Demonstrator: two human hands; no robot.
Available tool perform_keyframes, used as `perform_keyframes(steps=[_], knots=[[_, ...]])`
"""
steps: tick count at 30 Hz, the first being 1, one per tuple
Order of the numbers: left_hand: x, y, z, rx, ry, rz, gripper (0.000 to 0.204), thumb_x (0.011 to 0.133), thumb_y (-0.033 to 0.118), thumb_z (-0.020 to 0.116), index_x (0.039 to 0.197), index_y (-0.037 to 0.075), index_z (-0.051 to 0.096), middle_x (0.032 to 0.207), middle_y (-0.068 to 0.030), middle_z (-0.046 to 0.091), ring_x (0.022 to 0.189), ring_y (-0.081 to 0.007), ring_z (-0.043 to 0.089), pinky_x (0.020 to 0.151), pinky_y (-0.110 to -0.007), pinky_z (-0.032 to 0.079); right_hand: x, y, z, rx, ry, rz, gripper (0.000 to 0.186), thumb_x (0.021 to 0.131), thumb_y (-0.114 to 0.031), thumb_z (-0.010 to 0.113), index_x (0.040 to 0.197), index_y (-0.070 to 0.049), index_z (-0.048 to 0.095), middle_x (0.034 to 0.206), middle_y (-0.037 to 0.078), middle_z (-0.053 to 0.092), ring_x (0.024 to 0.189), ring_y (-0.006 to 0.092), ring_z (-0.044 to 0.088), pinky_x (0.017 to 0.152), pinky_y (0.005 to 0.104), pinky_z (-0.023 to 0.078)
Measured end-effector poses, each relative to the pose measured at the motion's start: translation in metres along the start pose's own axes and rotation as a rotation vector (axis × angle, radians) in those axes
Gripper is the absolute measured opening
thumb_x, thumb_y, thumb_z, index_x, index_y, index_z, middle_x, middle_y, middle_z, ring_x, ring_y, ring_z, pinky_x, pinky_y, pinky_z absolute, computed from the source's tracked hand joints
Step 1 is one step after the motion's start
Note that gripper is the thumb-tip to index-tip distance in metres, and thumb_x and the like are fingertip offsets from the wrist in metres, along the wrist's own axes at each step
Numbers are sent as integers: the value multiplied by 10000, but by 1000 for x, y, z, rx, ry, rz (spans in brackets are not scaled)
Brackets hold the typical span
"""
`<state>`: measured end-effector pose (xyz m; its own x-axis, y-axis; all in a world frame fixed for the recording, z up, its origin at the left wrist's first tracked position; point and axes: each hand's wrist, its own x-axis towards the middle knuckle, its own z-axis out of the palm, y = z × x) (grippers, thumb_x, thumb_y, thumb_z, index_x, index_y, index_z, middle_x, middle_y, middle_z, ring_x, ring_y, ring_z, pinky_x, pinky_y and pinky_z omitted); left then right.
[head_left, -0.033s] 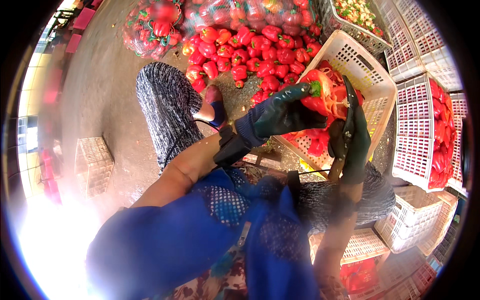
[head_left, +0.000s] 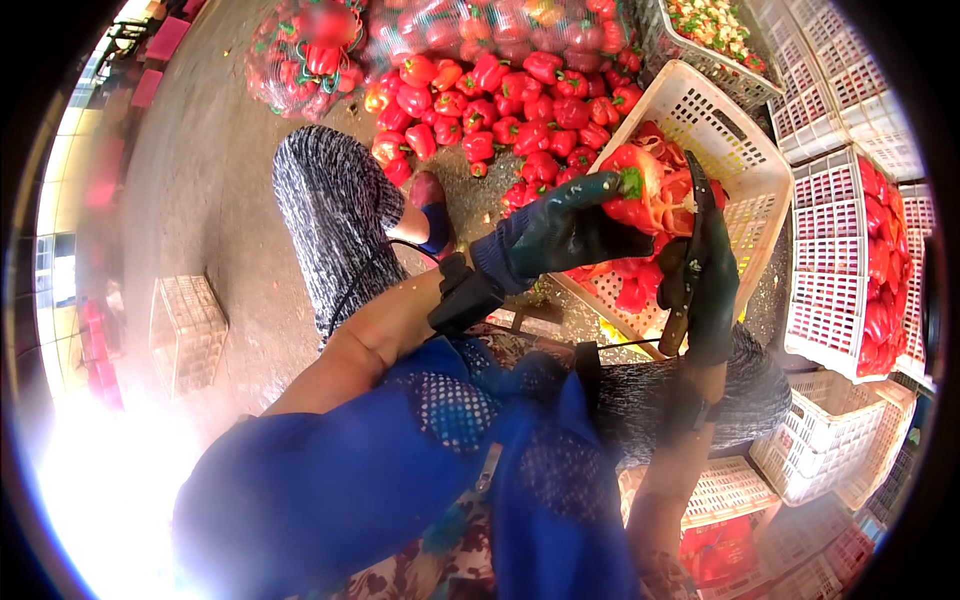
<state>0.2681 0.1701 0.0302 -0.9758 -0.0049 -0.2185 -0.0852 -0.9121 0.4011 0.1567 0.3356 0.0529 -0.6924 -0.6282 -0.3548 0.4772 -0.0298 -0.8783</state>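
My left hand (head_left: 580, 225), in a dark green glove, grips a red bell pepper (head_left: 635, 195) that is cut open, with its green stem up and pale inside showing. My right hand (head_left: 705, 270), also gloved, is closed around a knife (head_left: 680, 320) with a brownish handle; its dark upper part lies against the pepper's right side. Both hands are over a white plastic crate (head_left: 740, 150) holding red pepper pieces (head_left: 630, 285).
Loose red peppers (head_left: 470, 105) and mesh sacks of peppers (head_left: 470, 30) lie ahead. A crate of pale scraps (head_left: 715, 30) stands behind. Crates with peppers (head_left: 830, 270) and other crates (head_left: 820, 430) stand at right; another crate (head_left: 185, 330) is at left. My knee (head_left: 330, 180) is left.
My right hand and the knife have shifted very slightly; otherwise the scene looks the same.
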Motion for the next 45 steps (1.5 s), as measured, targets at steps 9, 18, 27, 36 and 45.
perform_keyframes(steps=[9,18,27,36,45], knots=[[-6,12,-8,-116,-86,-170,674,891,577,549,1341,77,509,1232,-162,632,975,-345,664,885,-538,530,2,6,-1,-377,233,-142,463,989,-438,477,1141,-23,615,677,50,575,407,106,445,398,236,327],[11,-5,-29,222,-42,-410,523,967,446,549,1302,46,519,1102,-109,663,895,-197,679,756,-376,582,-11,-10,13,-286,-27,46,435,859,-173,564,1243,30,577,762,57,619,455,85,496,436,205,385],[1,12,2,1581,91,190,427,840,388,761,1017,32,605,815,-51,595,723,-132,540,662,-321,475,-7,11,10,-364,198,-47,237,800,-115,647,972,48,629,749,74,607,520,135,550,487,265,431],[22,-2,-20,1620,70,-7,471,784,405,789,977,33,573,855,-117,622,783,-199,595,708,-361,484,0,41,1,-775,134,-363,230,821,-117,659,994,28,617,861,143,642,735,224,636,657,361,505],[31,-38,-54,1440,150,198,364,830,287,755,1036,30,599,888,-114,660,808,-200,641,709,-343,511,-4,44,2,-681,136,-213,146,861,-105,607,971,-14,636,776,89,590,622,169,565,540,293,433]])
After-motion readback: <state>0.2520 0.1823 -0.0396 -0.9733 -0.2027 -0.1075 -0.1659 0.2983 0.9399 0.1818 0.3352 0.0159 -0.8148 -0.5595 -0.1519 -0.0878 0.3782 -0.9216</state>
